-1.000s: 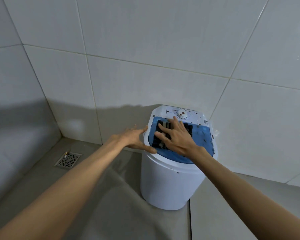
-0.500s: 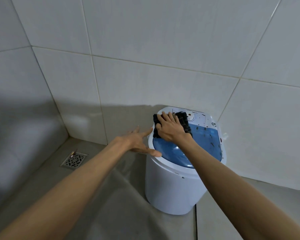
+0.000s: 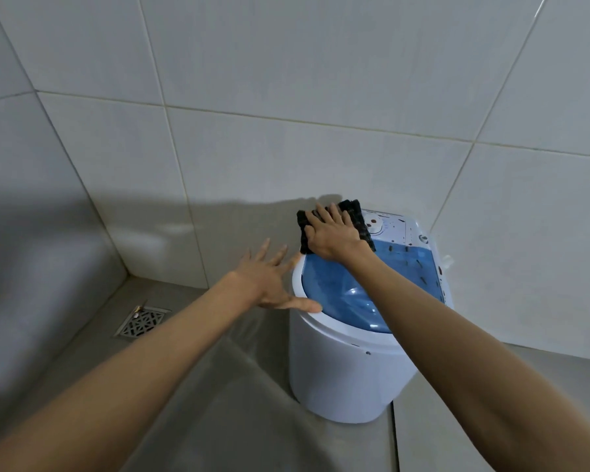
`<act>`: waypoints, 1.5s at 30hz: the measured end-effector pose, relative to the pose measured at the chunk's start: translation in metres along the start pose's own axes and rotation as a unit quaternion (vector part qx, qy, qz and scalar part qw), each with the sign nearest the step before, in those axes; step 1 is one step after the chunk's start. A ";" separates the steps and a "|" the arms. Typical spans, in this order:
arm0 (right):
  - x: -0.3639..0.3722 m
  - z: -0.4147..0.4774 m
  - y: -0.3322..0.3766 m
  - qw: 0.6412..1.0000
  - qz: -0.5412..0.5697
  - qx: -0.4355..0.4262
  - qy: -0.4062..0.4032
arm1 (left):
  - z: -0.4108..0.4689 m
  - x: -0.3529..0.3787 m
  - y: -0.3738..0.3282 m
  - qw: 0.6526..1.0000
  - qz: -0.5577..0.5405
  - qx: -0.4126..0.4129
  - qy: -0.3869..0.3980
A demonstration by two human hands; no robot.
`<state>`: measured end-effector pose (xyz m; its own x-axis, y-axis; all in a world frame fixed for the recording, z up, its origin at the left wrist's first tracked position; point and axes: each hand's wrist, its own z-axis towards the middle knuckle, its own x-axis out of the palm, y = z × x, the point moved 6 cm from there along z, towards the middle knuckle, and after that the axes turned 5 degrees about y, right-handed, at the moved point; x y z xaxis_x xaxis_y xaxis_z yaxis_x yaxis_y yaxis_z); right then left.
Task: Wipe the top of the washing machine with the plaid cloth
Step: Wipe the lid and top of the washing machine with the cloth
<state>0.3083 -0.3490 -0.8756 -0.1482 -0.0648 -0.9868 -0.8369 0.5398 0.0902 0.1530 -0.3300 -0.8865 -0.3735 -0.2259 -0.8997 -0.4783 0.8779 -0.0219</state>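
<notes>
Right hand [image 3: 332, 235] flat, fingers spread, pressing the dark plaid cloth [image 3: 356, 216] onto the far-left corner of the small white round washing machine [image 3: 341, 373], at the rear of its translucent blue lid [image 3: 348, 287]. Left hand [image 3: 269, 281] open wide, holding nothing, thumb touching the machine's left rim. White control panel [image 3: 389, 226] just right of the cloth. Metal floor drain [image 3: 143, 321] well to the left.

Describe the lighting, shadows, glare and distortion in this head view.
Head view: dim, soft light; a broad shadow darkens the lower wall tiles behind the washing machine; a small glint on its blue lid; wide-angle lens bends the tile grout lines and stretches both forearms; right hand and plaid cloth stay fairly sharp, frame edges softer.
</notes>
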 end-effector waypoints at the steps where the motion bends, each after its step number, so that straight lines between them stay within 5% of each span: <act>1: -0.001 0.003 0.000 1.000 0.004 0.010 -0.013 | -0.001 -0.001 -0.001 1.000 0.008 -0.003 -0.002; 14: 0.010 -0.055 -0.011 0.996 0.009 -0.066 0.059 | -0.007 -0.003 0.004 0.997 -0.041 -0.056 0.036; 18: 0.009 -0.037 -0.013 0.996 0.066 -0.037 0.048 | -0.004 -0.003 0.003 0.996 -0.042 -0.059 0.047; 30: -0.018 0.021 -0.005 0.985 -0.058 0.127 -0.102 | -0.008 -0.003 0.003 0.995 -0.054 -0.059 0.067; 35: -0.015 0.015 -0.015 0.984 -0.023 0.142 -0.103 | -0.010 -0.005 0.004 0.994 -0.048 -0.071 0.068; 45: -0.011 -0.056 -0.016 0.997 0.031 -0.021 -0.073 | -0.009 -0.010 0.002 0.996 -0.044 -0.059 0.047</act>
<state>0.2942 -0.4040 -0.8586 -0.1248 0.0930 -0.9878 -0.8500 0.5034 0.1548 0.1488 -0.3298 -0.8737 -0.3955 -0.3432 -0.8519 -0.6005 0.7985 -0.0429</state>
